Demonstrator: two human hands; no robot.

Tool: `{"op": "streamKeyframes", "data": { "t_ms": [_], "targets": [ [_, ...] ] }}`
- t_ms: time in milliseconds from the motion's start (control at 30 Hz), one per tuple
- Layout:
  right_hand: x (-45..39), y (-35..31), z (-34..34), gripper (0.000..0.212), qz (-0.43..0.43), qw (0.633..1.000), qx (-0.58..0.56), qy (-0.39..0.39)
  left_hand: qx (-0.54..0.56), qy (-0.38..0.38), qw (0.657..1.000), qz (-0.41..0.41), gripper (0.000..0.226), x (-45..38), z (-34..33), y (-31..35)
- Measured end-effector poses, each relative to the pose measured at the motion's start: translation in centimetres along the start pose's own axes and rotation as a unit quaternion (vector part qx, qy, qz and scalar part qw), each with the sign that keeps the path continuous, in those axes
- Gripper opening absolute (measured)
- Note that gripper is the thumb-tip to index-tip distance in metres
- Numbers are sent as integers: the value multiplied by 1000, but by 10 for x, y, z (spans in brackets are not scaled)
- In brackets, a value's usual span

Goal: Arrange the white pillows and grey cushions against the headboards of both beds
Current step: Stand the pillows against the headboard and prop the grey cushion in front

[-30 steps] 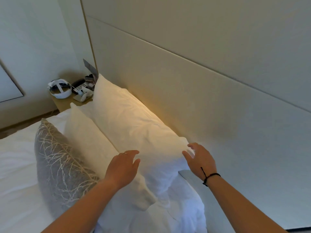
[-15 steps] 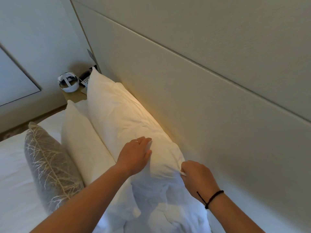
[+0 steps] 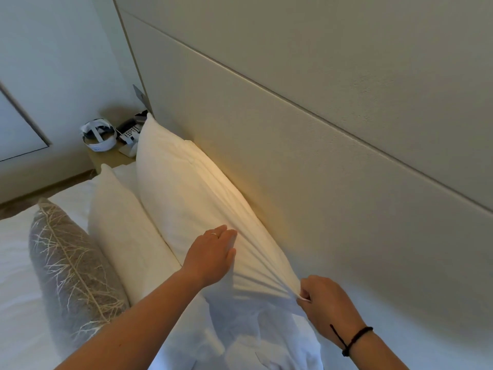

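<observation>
Two hands work the nearest end of the back pillow [image 3: 186, 198]. The right hand [image 3: 326, 307] pinches the pillowcase corner between thumb and curled fingers and draws it toward the viewer, so tight creases fan out from the pinch; I judge this is meant to pull the slack cloth smooth. The left hand [image 3: 213, 252] lies flat on the pillow's face with straight fingers, gripping nothing, probably steadying the filling against the pull. A thin ring shows on the left hand and a dark cord band [image 3: 354, 340] on the right wrist.

The back pillow is white, plump and long, standing on edge and leaning against the headboard [image 3: 320, 169], which is a pale, faintly grained panel with straight seams. A warm glow lights the gap between them. Just in front stands a second white pillow [image 3: 120, 225], smaller and touching the first. In front of that stands the grey cushion [image 3: 69, 268], coarse-woven with a pale branching-leaf pattern, set on white bedding [image 3: 13, 263].

Beyond the pillows a bedside table [image 3: 112, 158] holds a white headset [image 3: 98, 134] and a phone [image 3: 130, 134].
</observation>
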State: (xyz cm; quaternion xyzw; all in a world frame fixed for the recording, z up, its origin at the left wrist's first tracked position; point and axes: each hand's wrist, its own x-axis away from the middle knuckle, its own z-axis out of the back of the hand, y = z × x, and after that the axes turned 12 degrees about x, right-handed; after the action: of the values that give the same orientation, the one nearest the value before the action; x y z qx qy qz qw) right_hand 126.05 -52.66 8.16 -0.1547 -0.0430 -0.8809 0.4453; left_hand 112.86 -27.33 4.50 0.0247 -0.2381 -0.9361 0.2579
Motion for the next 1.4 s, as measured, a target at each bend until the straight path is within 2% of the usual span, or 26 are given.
{"op": "streamKeyframes", "data": {
  "t_ms": [133,200,300,400,500,767,900,1033,1133,1267,1400],
  "targets": [
    [-4,-6,16,28,3,999,48,-19,19,2,1000,8,41,-4,11,-17],
    [-7,-11,26,39,-4,999,45,-19,24,5,1000,13,42,-10,20,-25],
    [-22,-26,37,54,-9,998,42,45,30,24,999,10,41,-19,37,-36],
    [-52,-50,45,43,-3,997,-4,80,36,31,999,17,39,-28,56,-47],
    [-94,-77,54,35,3,996,-67,64,25,36,999,21,38,-41,72,-61],
    [-196,-118,65,48,-29,981,-188,24,-26,32,999,32,40,-93,102,-101],
    [-236,-138,62,40,-43,966,-257,4,-52,27,997,47,47,-133,121,-121],
    [-258,-157,63,10,-53,948,-309,44,-78,9,996,38,57,-175,131,-136],
    [-263,-165,71,21,-27,935,-343,87,-95,-20,995,1,61,-201,134,-144],
    [-257,-162,89,28,33,940,-318,119,-135,-39,990,-31,60,-229,142,-150],
    [-251,-151,98,23,70,945,-288,142,-235,-56,968,-70,36,-250,166,-157]
  ]
}}
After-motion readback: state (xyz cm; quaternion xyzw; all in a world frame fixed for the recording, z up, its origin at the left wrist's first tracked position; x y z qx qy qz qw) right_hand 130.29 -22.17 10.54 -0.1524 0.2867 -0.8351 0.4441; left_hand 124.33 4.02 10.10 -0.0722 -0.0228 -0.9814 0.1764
